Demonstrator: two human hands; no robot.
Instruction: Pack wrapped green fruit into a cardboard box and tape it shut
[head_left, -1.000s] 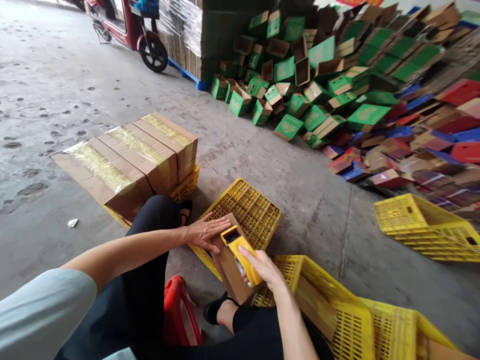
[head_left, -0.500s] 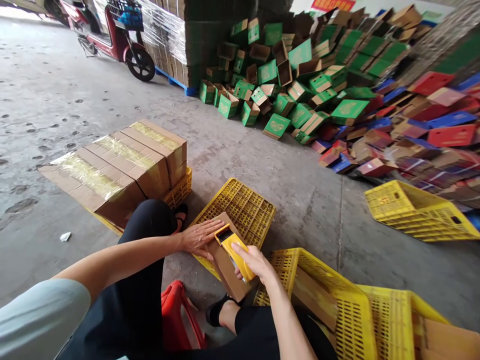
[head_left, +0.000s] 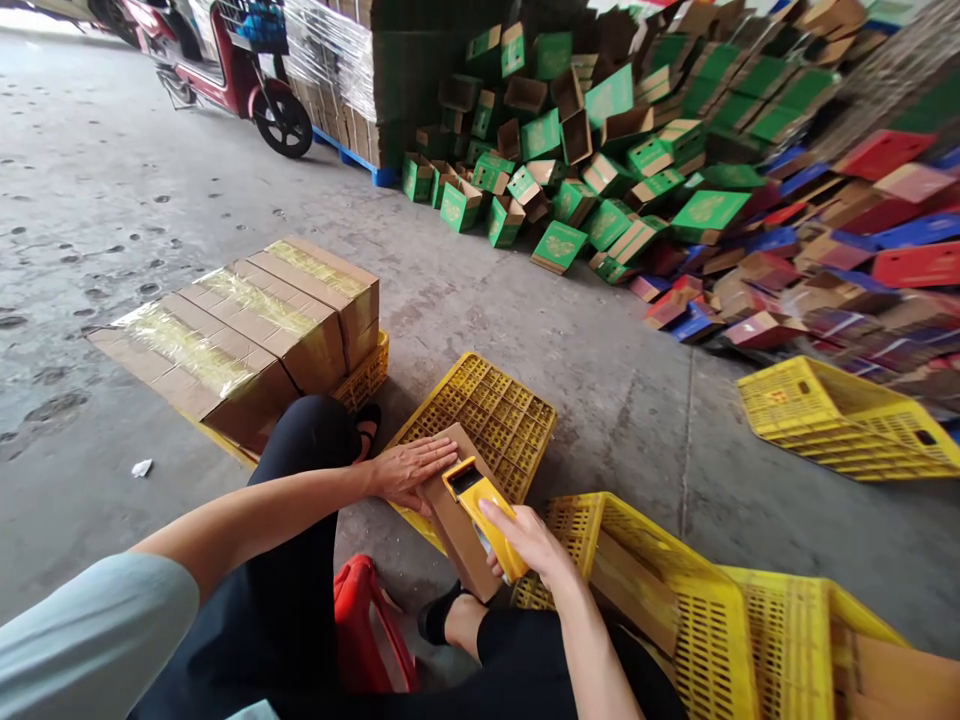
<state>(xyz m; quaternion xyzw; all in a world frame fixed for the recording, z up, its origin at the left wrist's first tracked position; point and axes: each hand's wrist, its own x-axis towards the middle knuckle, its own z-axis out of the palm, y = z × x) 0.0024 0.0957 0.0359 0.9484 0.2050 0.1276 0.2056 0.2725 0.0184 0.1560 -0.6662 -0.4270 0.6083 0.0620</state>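
Observation:
A brown cardboard box point(head_left: 463, 548) lies on an upturned yellow plastic crate point(head_left: 504, 410) between my legs. My left hand point(head_left: 411, 472) rests flat across the box's far left part, its fingers stretched out. In my right hand point(head_left: 529, 540) is a yellow tape dispenser point(head_left: 484, 515), with my fingers wrapped around its body. Its dark front end sits over the top of the box, close to my left fingertips. How much tape lies on this box I cannot tell; the dispenser and my hands cover part of it.
Taped cardboard boxes point(head_left: 247, 310) stand in a crate at left. Yellow crates holding boxes point(head_left: 697, 600) are at lower right, another crate point(head_left: 847, 420) farther off. A red plastic seat point(head_left: 364, 620) is below me. Green cartons point(head_left: 559, 245) and red-blue cartons heap behind; a scooter point(head_left: 247, 80) stands back left.
The view shifted sideways and partly back. My left hand stays on the box, and my right hand keeps the tape dispenser at nearly the same place over it.

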